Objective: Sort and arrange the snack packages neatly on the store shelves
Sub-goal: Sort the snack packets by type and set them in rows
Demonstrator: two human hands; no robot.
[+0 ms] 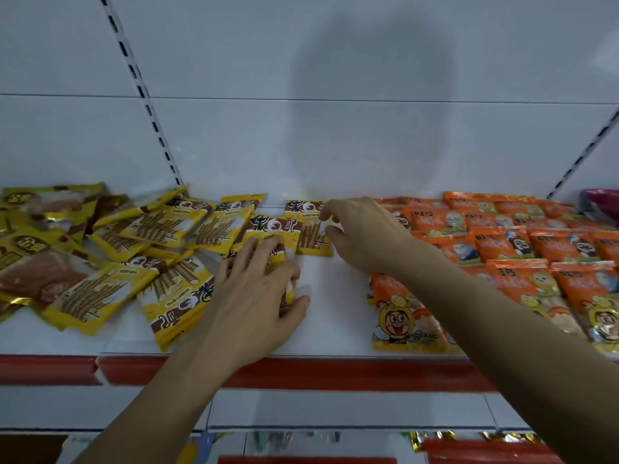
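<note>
Both bare arms reached in over the white metal store shelf (pixel 335 316) with its red front strip (pixel 335 373). The left hand (pixel 258 296) lay flat with its fingers spread, pressing down on a yellow-and-brown plastic packet of stick biscuits (pixel 268 236) near the middle of the shelf. The right hand (pixel 361 236) sat further back, thumb and fingers pinching the right edge of another yellow stick-biscuit packet (pixel 306 229) that lay flat close to the white back panel (pixel 335 145). To the left, a loose heap of the same yellow packets (pixel 140 249) sprawled at all angles, overlapping one another, and beyond them at the far left lay golden foil packs showing brown meat (pixel 37 262). To the right, orange snack packets with cartoon faces (pixel 522 242) lay in overlapping rows running back to the panel. A bare white patch of shelf separated the two kinds, just in front of both hands.
</note>
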